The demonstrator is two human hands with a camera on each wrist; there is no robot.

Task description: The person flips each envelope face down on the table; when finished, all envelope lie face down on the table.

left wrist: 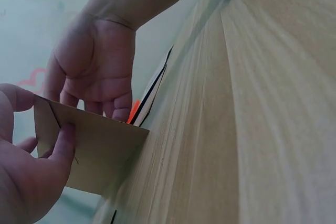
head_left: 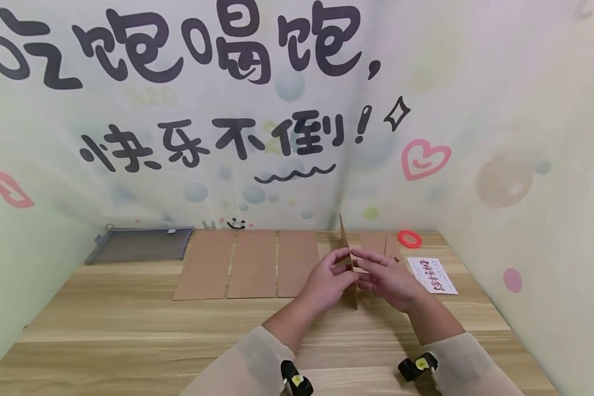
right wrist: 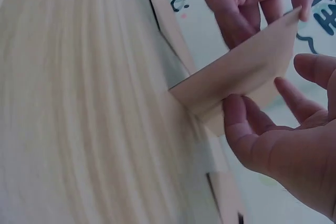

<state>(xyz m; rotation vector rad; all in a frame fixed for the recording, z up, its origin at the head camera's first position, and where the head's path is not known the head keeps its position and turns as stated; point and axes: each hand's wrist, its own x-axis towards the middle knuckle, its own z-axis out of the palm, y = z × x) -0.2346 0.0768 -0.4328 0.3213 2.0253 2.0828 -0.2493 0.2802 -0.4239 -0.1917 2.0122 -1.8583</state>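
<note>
A thin brown cardboard piece (head_left: 345, 239) stands on edge between the two hands, seen nearly side-on in the head view. My left hand (head_left: 328, 280) holds it from the left, its thumb against one face in the left wrist view. On the opposite side, my right hand (head_left: 393, 281) holds it with bent fingers, and its thumb touches the face in the right wrist view. Three flat cardboard panels, the left one (head_left: 205, 265), the middle one (head_left: 252, 264) and the right one (head_left: 297, 258), lie in a row left of the hands.
More cardboard (head_left: 373, 241) lies flat behind my right hand, partly hidden. A red ring-shaped roll (head_left: 409, 239) and a white card with writing (head_left: 433, 275) lie to the right. A grey mesh pouch (head_left: 141, 245) lies at the back left. Printed walls enclose the wooden table (head_left: 153, 341).
</note>
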